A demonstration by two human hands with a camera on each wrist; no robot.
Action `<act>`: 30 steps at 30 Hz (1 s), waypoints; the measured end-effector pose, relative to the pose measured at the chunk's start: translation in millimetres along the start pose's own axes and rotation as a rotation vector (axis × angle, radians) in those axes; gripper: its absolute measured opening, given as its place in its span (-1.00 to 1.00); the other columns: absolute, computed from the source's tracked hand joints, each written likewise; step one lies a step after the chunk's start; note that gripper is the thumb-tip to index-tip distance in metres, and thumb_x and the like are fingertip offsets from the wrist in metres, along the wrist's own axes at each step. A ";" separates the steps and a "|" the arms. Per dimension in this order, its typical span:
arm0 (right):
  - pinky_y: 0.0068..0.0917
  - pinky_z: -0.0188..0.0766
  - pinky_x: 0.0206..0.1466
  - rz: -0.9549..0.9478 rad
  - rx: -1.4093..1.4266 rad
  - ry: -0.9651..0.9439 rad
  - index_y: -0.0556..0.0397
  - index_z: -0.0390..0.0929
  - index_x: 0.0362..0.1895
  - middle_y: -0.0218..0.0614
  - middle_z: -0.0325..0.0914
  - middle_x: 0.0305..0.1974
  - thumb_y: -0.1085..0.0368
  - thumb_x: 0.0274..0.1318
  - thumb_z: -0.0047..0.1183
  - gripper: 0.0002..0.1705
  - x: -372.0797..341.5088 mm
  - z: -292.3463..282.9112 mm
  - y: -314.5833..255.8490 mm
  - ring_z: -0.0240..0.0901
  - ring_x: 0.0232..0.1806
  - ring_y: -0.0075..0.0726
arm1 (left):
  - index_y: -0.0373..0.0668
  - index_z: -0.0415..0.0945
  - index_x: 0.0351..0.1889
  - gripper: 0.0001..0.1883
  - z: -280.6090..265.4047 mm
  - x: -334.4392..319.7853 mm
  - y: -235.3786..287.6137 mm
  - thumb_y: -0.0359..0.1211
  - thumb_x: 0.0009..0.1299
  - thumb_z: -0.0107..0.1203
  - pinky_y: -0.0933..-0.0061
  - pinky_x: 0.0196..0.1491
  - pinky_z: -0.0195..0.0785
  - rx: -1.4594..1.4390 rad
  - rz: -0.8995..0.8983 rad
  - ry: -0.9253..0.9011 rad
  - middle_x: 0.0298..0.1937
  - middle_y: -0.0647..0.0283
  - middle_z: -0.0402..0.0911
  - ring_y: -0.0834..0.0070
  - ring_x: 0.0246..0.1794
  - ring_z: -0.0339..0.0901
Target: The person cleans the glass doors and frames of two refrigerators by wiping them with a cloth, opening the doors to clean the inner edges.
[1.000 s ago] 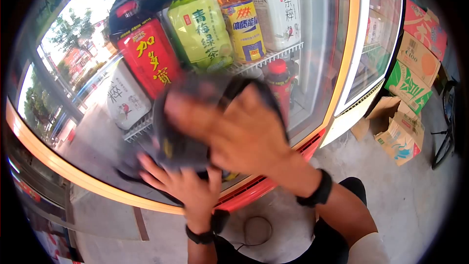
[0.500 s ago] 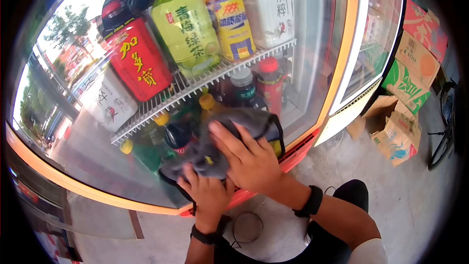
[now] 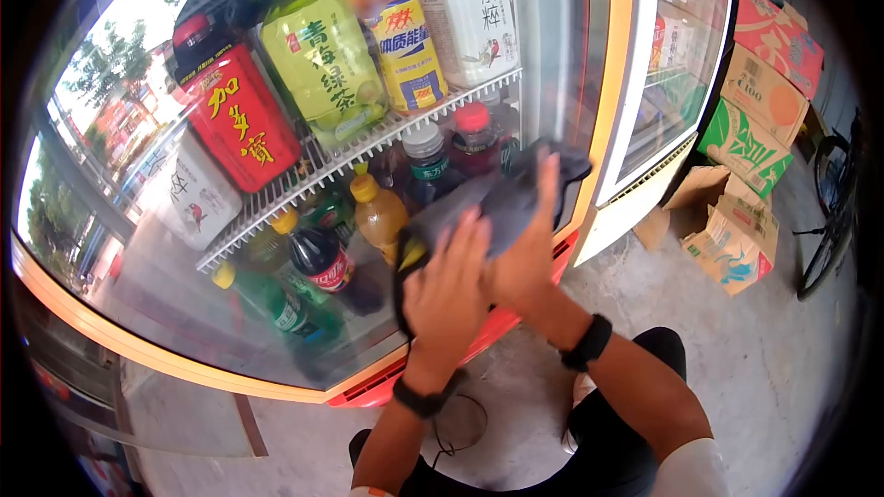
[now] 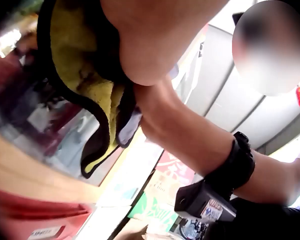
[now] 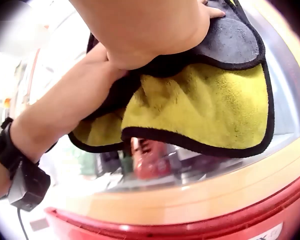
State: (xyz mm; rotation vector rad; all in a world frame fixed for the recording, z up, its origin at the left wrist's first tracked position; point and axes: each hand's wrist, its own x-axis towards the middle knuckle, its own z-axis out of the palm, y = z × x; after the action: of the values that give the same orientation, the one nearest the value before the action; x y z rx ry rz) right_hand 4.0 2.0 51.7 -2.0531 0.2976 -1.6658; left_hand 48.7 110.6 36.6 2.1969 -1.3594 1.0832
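Note:
A grey microfibre cloth (image 3: 474,207) with black edging lies against the glass door (image 3: 557,46) of a drinks cooler, at its lower right. My left hand (image 3: 447,290) presses on the cloth with fingers extended. Beside it, my right hand (image 3: 527,262) also presses the cloth, fingers pointing up along it. The cloth's yellow underside (image 5: 205,107) hangs loose below the right hand in the right wrist view. In the left wrist view, a yellow fold (image 4: 80,50) droops next to the left hand, whose fingers are out of sight there.
Behind the glass, large drink bottles, including a red one (image 3: 238,115) and a green one (image 3: 322,64), stand on a wire shelf (image 3: 313,170). Smaller bottles sit below. An orange frame (image 3: 603,83) borders the door. Cardboard boxes (image 3: 732,239) and a bicycle (image 3: 829,212) are at the right.
Both hands have swept the cloth down, then rightward across the glass toward the frame. Lower-shelf bottles it covered now show. The left hand has come up close beside the right.

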 end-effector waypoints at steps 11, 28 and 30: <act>0.03 -0.04 0.35 -0.331 -0.296 0.074 0.42 0.11 0.29 0.12 0.01 0.38 0.27 0.09 -0.05 -0.29 111.2 -33.2 10.3 -0.03 0.38 0.26 | 0.15 0.38 0.26 -0.41 -56.0 148.2 10.7 -0.04 0.21 0.04 -0.09 0.32 -0.16 0.111 -0.017 0.485 0.42 0.29 0.20 0.14 0.44 0.05; 0.06 -0.14 0.42 -0.218 -0.285 0.142 0.41 0.04 0.30 0.13 -0.08 0.42 0.19 0.08 -0.08 -0.23 114.7 -40.4 31.1 -0.18 0.45 0.28 | 0.13 0.26 0.35 -0.28 -66.2 152.2 24.2 -0.30 0.09 0.01 -0.10 0.39 -0.27 0.078 0.121 0.248 0.46 0.28 0.13 0.14 0.48 -0.03; 0.02 -0.18 0.44 -0.015 -0.184 0.153 0.40 0.03 0.31 0.14 -0.06 0.41 0.18 0.11 -0.11 -0.24 73.2 -22.3 69.0 -0.18 0.45 0.27 | 0.12 0.21 0.38 -0.23 -28.5 137.6 32.5 -0.21 0.09 0.05 -0.10 0.39 -0.25 -0.026 0.228 0.128 0.50 0.24 0.05 0.13 0.49 -0.06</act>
State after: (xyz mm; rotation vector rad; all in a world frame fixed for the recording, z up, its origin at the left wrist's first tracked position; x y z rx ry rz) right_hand 8.6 -95.7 84.1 -2.0641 0.5051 -1.8698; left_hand 43.0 28.8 155.2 1.9530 -1.5842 1.2535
